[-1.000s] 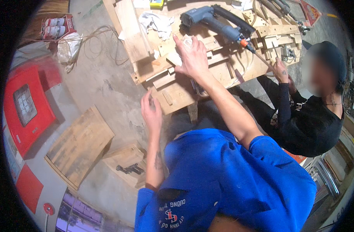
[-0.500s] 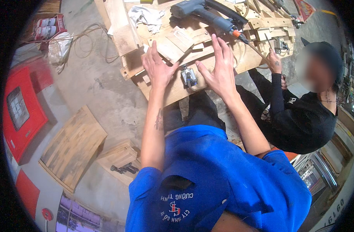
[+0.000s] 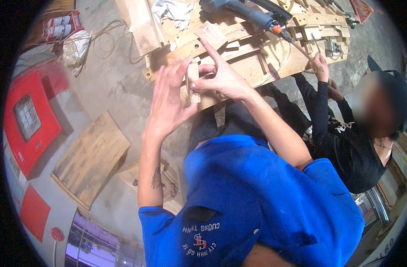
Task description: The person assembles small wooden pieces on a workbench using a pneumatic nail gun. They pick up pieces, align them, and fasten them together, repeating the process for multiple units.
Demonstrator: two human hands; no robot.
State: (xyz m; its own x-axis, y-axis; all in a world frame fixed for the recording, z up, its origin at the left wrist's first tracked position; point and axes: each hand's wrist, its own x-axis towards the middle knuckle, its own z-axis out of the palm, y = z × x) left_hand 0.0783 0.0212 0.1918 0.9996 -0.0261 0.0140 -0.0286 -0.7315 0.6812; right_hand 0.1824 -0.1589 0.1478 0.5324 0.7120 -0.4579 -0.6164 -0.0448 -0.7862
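Head view: left hand point(image 3: 166, 98) and right hand point(image 3: 224, 81), spread earlier, now grip a wood block point(image 3: 193, 79) at the bench's point(image 3: 294, 57) edge.

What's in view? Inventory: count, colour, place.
wooden piece: 1, tan, between both hands
workbench: 1, tan, top centre
boards: several, tan, on workbench
nail gun: 1, grey-blue, on workbench
cloth: 1, white, on workbench
metal hardware: at least 1, silver, workbench, right
co-worker: 1, black top, right
cans: at least 2, white, upper left
bag: 1, white, floor, upper left
windowed cabinet: 1, red, left
curved panel: 1, brown, lower left
box: 1, tan, lower left, partly hidden
shirt: 1, blue, lower centre
left hand: 1, bare, gripping wooden piece
right hand: 1, bare, thumb on wooden piece
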